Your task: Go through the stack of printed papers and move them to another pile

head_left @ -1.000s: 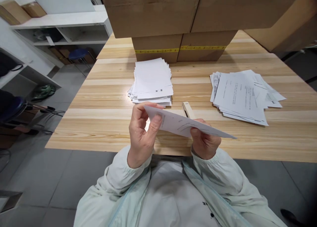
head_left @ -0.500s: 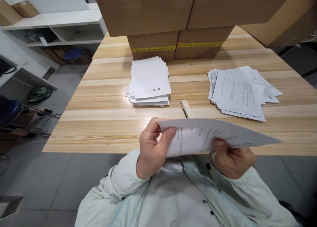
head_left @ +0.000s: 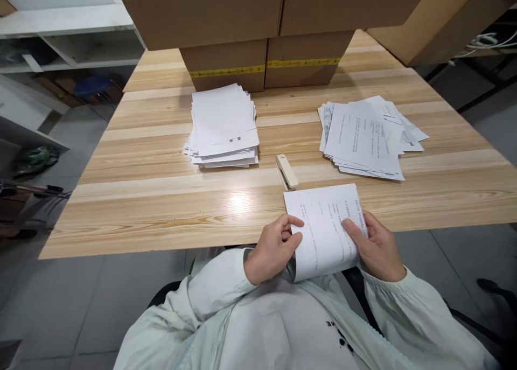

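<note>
Printed paper [head_left: 323, 230] is held over the table's front edge, text side up; whether it is one sheet or several I cannot tell. My right hand [head_left: 377, 246] grips its right side, thumb on top and fingers behind. At the left edge is my left hand [head_left: 278, 246], closed, with thumb and index finger over the paper and the other fingers curled and partly hidden. A cream stapler [head_left: 286, 172] lies just beyond the paper. Farther left sits a stack of white paper [head_left: 224, 117], and to the right a loosely fanned pile of printed sheets [head_left: 363, 135].
Cardboard boxes [head_left: 226, 14] with yellow tape stand stacked at the back of the wooden table [head_left: 133, 197]. Another carton [head_left: 440, 20] is at the back right. White shelving [head_left: 68, 22] and a blue stool [head_left: 92, 85] are off to the left.
The paper has turned from an edge-on tilt to lying flatter, its printed face showing. My left hand's hold has shifted along the paper's edge. The stapler is now uncovered, and the view has shifted right.
</note>
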Available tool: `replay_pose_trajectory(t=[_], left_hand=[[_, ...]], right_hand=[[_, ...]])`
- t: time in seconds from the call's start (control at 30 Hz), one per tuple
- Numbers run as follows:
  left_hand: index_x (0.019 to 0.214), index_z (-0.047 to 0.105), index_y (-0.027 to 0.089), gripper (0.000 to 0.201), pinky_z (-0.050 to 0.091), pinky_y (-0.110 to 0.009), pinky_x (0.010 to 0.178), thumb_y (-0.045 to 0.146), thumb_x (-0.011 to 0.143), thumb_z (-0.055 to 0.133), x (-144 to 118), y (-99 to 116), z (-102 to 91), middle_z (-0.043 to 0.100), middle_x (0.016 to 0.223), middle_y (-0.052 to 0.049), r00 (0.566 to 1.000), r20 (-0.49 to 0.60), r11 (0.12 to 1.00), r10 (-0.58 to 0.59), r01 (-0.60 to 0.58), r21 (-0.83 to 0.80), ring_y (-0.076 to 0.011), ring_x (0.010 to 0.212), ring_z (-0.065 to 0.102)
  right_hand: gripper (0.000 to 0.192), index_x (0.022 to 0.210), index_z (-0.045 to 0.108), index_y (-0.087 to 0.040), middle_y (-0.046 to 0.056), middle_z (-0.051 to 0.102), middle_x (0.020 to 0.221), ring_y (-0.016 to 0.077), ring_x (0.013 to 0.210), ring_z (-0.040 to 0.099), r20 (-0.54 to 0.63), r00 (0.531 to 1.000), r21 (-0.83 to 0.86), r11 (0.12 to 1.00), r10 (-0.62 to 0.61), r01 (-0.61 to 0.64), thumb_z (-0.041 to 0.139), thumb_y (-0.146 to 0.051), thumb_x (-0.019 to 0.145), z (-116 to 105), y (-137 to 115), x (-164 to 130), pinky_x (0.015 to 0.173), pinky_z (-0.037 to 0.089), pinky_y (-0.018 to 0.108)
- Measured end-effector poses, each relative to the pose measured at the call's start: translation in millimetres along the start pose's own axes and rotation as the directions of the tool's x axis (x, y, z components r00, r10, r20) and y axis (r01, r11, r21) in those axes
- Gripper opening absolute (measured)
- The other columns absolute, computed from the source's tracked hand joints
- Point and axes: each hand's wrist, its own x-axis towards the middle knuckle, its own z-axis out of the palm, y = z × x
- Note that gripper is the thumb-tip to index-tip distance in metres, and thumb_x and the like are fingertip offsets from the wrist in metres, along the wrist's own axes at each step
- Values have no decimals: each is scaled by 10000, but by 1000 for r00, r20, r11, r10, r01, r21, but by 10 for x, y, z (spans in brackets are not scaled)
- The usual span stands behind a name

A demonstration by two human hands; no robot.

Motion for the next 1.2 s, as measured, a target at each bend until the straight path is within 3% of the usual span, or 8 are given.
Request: replay_pose_trajectory(t=[0.17,0.37,0.5,0.7,0.8,0.97,1.07,1.2], left_hand=[[1146,672,121,319,280,-247,578,153,841,582,146,81,0,325,590,88,999,16,999,-28,28,22,-94,564,347],[1276,650,82,473,375,-244,675,77,804,609,216,174,7,464,628,67,976,86,950,-202,216,-224,-91,615,461],[1290,652,62,500,420,-232,712,20,796,592,205,253,6,446,593,84,960,73,918,-272,281,-280,-72,601,464],[1288,651,61,504,465,-237,725,39,785,618,170,257,-5,527,630,62,951,89,884,-295,307,-351,-73,627,534],[1256,672,78,500,468,-231,708,54,757,653,155,248,4,519,613,71,957,82,880,-280,289,-376,-67,605,518],[1199,692,83,480,480,-223,680,44,722,652,144,288,44,527,615,64,956,41,869,-292,283,-407,-74,608,534],[1192,687,74,480,477,-217,657,40,715,642,149,309,59,531,620,61,953,28,865,-303,287,-413,-71,594,526],[1197,685,67,487,482,-223,665,60,712,640,170,287,46,506,618,67,952,34,867,-303,290,-405,-66,582,510]], right_hand=[[463,1194,688,-236,75,757,1147,259,1026,708,102,994,15,1000,-26,25,736,-535,844,-76,-133,216,866,590,368],[449,1150,679,-229,81,760,1117,257,967,718,147,988,-21,998,-54,58,720,-557,847,-42,-189,371,770,601,352],[604,1336,579,-253,69,775,952,250,803,726,323,945,-192,975,-43,110,673,-607,856,-293,-236,512,629,579,353],[572,1171,686,-368,71,729,757,285,581,650,326,887,-732,506,-328,456,486,-783,833,-762,-818,901,521,439,432],[435,1162,707,-288,78,763,925,241,659,676,377,780,-636,473,-499,610,497,-590,929,-397,-1220,1049,641,506,424],[330,984,721,-169,130,735,1013,262,953,640,546,593,-431,409,-592,804,438,-337,1003,795,-1417,1312,844,476,407],[386,917,701,-164,136,706,997,267,963,573,611,562,-420,374,-557,827,372,-320,1045,1312,-1321,1447,864,415,400],[434,862,679,-172,127,704,967,256,920,532,651,593,-447,393,-473,804,337,-342,1068,1561,-1201,1496,828,372,375]])
